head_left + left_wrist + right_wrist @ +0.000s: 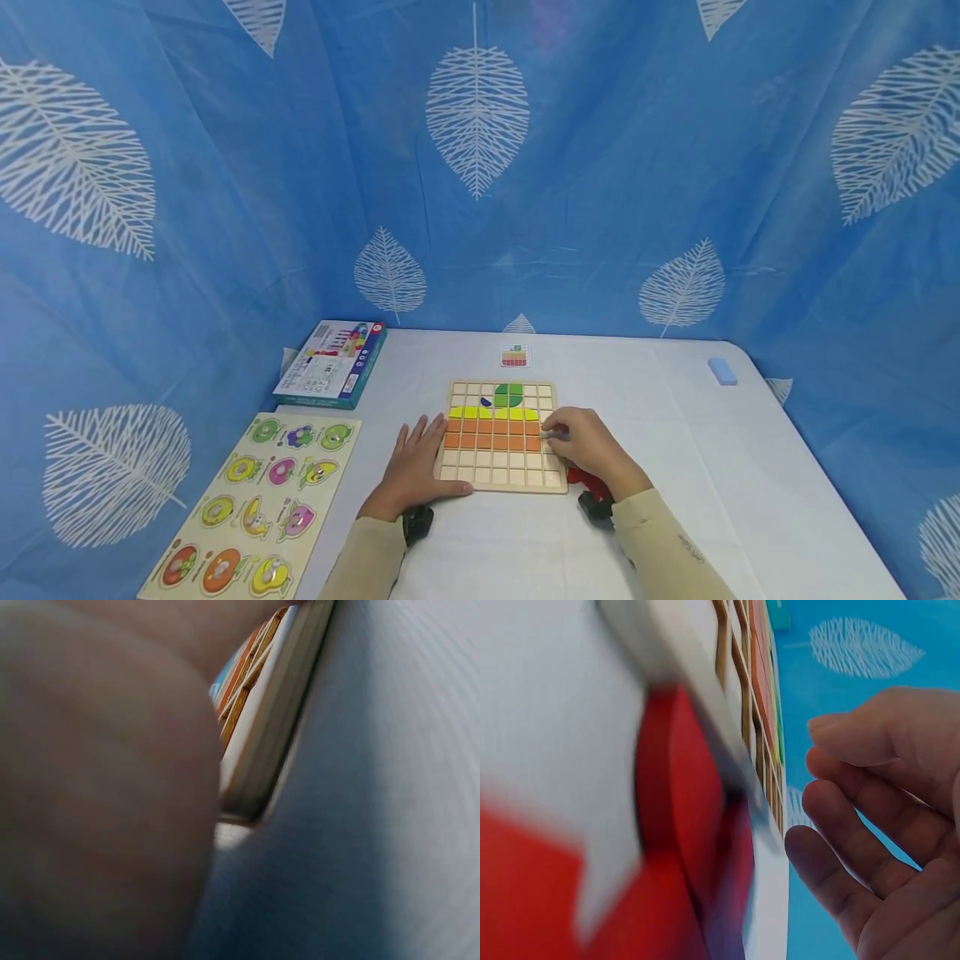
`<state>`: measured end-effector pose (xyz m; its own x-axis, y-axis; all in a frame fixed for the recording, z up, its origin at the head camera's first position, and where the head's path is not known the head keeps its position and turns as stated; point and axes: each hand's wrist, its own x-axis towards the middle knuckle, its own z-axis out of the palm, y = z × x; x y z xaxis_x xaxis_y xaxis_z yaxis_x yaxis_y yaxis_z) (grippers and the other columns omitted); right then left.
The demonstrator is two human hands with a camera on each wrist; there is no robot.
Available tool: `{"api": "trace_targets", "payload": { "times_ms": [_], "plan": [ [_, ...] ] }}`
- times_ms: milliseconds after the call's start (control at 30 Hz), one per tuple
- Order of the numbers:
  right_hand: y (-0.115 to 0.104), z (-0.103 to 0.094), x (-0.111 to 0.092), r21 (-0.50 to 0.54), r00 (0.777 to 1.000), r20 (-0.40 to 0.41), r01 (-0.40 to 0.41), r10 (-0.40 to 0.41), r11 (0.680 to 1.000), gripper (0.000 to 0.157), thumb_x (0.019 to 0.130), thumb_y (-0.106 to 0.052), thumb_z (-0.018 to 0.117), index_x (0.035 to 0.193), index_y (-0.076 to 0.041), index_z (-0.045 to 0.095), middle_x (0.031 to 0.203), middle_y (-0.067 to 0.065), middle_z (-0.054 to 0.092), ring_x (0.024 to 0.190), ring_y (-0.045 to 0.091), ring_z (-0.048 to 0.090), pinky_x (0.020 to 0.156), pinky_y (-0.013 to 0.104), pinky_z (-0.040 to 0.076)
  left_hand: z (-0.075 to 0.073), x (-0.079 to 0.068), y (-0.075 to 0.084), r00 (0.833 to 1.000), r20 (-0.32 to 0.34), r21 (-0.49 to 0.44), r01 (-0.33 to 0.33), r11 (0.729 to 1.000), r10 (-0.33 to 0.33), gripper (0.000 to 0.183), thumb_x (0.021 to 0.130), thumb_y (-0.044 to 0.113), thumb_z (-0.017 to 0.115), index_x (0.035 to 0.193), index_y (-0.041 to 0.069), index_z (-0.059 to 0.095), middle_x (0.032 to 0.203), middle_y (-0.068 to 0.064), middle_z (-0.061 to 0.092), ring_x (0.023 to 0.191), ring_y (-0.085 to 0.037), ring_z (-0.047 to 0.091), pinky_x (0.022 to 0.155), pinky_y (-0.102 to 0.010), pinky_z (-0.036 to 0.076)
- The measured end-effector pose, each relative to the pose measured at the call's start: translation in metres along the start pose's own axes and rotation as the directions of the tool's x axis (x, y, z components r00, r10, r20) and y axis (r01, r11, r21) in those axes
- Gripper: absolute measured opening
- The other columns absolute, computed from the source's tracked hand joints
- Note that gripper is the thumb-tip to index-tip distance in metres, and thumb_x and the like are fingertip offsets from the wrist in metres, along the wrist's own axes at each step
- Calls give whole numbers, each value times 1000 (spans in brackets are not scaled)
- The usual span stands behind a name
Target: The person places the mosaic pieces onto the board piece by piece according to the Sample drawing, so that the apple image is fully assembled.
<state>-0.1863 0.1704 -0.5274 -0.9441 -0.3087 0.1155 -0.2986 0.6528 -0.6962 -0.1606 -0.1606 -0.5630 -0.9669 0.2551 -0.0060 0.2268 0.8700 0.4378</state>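
Note:
A wooden grid board (495, 477) lies on the table, with green, yellow and orange pieces in its upper and middle cells and a small dark blue piece (486, 402) near the green ones. My left hand (415, 462) rests at the board's left side, fingers spread and thumb along the front edge. At the board's right side, over the orange rows (495, 435), is my right hand (592, 442). In the right wrist view its fingers bend loosely, thumb close to the forefinger, and no piece shows between them. Red pieces (679, 772) lie beside the board under the right wrist.
Behind the board lies a small picture card (515, 356). At the left are a puzzle box (330, 364) and a fruit-and-vegetable peg board (255, 508). A light blue block (722, 371) sits at the back right. Blue leaf-patterned cloth (562, 208) hangs around the white table (750, 483).

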Motion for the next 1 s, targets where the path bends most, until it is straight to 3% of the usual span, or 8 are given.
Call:
{"api": "trace_targets", "payload": {
  "times_ms": [233, 467, 600, 1000],
  "plan": [
    [21, -21, -10, -29, 993, -57, -108, 106, 994, 21, 89, -4, 82, 109, -10, 79, 105, 0, 71, 96, 22, 65, 91, 48, 59, -1, -1, 1, 1000, 3, -8, 5, 1000, -5, 131, 64, 81, 81, 164, 10, 37, 169, -8, 33, 158, -34, 15, 125, -57, 1],
    [32, -31, -21, -18, 974, -32, -226, 225, 974, 28, 84, -7, 86, 111, -10, 78, 107, 1, 70, 95, 22, 64, 89, 45, 60, -3, -3, 2, 1000, 6, -12, 8, 1000, -8, 131, 64, 82, 80, 165, 11, 36, 169, -8, 32, 159, -34, 15, 126, -57, 1],
    [28, -30, -22, -5, 975, 5, -222, 222, 975, 29, 84, -10, 88, 111, -12, 78, 107, 0, 69, 91, 20, 61, 84, 41, 60, -7, -3, 4, 1000, -4, -21, 1, 1000, -1, 131, 64, 82, 81, 164, 10, 37, 169, -10, 33, 158, -36, 15, 125, -58, 2],
    [18, -15, -22, -50, 977, 70, -197, 201, 979, 32, 80, -9, 93, 108, -13, 77, 101, -5, 64, 92, 16, 60, 87, 40, 59, -5, -1, 4, 1000, 3, -22, 0, 1000, 0, 131, 64, 81, 81, 164, 9, 38, 168, -11, 34, 158, -35, 16, 126, -58, 3]
  ]
}}
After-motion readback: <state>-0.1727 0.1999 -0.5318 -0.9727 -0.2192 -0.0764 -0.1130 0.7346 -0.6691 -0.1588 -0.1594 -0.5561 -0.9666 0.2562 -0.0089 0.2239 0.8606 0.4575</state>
